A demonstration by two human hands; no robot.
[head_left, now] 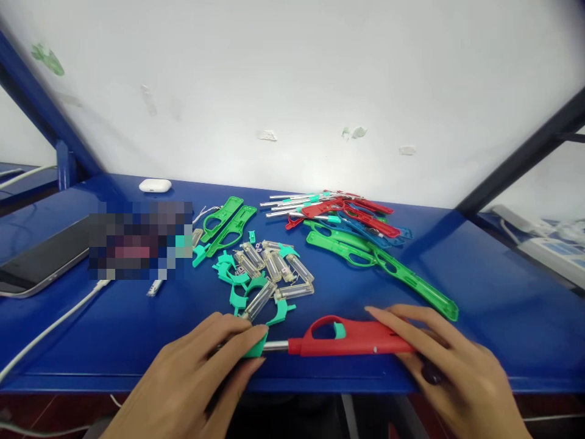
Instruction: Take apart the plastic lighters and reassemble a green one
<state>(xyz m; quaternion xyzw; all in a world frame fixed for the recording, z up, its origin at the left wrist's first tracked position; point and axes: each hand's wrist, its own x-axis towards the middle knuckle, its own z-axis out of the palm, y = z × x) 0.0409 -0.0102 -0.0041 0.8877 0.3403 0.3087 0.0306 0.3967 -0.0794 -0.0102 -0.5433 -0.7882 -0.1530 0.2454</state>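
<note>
A red long-nosed lighter [351, 341] lies across the front edge of the blue table [493, 305], held at both ends. My left hand [196, 378] pinches its metal nozzle, where a teal plastic piece [256, 347] sits between my fingers. My right hand [452, 372] wraps the rear of the red handle. Just behind lie several clear gas cartridges [274, 268] mixed with teal trigger parts [237, 286].
Green shell halves [226, 225] lie mid-left; a long green shell [388, 265] and a heap of red, blue and metal-nozzle parts [338, 213] lie further back. A tablet [41, 262] with white cable [50, 329] is at left, a white earbud case [155, 185] behind.
</note>
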